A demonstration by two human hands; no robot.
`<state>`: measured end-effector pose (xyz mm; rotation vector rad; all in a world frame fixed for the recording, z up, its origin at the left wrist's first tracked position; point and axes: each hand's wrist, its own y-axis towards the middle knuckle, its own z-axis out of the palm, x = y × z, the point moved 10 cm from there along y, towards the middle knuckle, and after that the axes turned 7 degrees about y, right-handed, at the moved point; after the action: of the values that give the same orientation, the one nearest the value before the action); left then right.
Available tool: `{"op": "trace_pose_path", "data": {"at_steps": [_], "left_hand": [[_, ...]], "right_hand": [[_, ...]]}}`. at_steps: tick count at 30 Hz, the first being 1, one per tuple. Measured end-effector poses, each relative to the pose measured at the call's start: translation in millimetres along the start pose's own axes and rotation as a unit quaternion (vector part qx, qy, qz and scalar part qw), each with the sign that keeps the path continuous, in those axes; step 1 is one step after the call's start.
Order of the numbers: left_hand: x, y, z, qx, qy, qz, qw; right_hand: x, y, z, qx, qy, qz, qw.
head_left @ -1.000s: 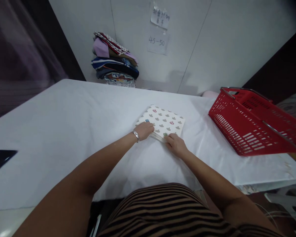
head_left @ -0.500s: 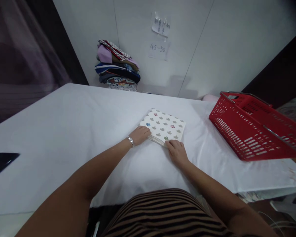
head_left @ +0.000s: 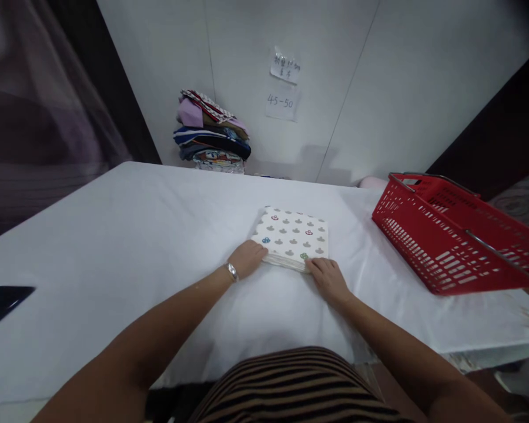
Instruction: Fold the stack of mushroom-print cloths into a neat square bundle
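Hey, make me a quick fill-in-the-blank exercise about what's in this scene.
The left hand and right hand touch a patterned folded cloth whose background color is ____. The basket is colored ____. It stands on the person's ____ side. The lower paper on the wall reads ____.

Missing words: white; red; right; 45-50.

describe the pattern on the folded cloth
White with small grey shapes and a few red, blue and green ones, best seen in the head view.

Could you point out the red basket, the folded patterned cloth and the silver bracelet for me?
Red basket [head_left: 417, 238]: head view, its perforated side.
Folded patterned cloth [head_left: 291, 232]: head view, top face.
Silver bracelet [head_left: 231, 271]: head view, its band.
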<state>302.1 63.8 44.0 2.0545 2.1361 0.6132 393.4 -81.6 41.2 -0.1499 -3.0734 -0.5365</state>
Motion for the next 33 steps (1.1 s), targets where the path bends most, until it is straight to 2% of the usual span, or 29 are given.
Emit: {"op": "trace_pose_path", "data": {"at_steps": [4, 7, 14, 21, 27, 33], "left_hand": [[-55.8, -16.5, -16.9, -0.049, -0.006, 0.019, 0.999], [-68.9, -26.4, -23.3, -0.071, -0.014, 0.006, 0.997], [-52.4, -41.1, -32.7, -0.095, -0.071, -0.028, 0.993], [-50.4, -48.6, -38.7, -0.102, -0.084, -0.08, 0.988], [-42.1, -48.9, -32.7, -0.068, -0.105, -0.136, 0.983], [-39.5, -35.5, -39.0, -0.026, -0.115, -0.146, 0.982]], "right_hand": [[-26.6, -21.4, -9.1, -0.006, 0.008, 0.004, 1.0], [-29.3, -32.5, -10.6, -0.023, 0.026, 0.002, 0.999], [-28.5, -43.9, -7.1, -0.076, 0.067, 0.017, 0.995], [-34.3, -50.1, -8.9, -0.08, 0.122, 0.029, 0.989], [-35.9, -51.7, -11.7, -0.084, 0.136, 0.031, 0.987], [-38.3, -41.9, -14.0, -0.048, 0.123, 0.074, 0.988]]}}
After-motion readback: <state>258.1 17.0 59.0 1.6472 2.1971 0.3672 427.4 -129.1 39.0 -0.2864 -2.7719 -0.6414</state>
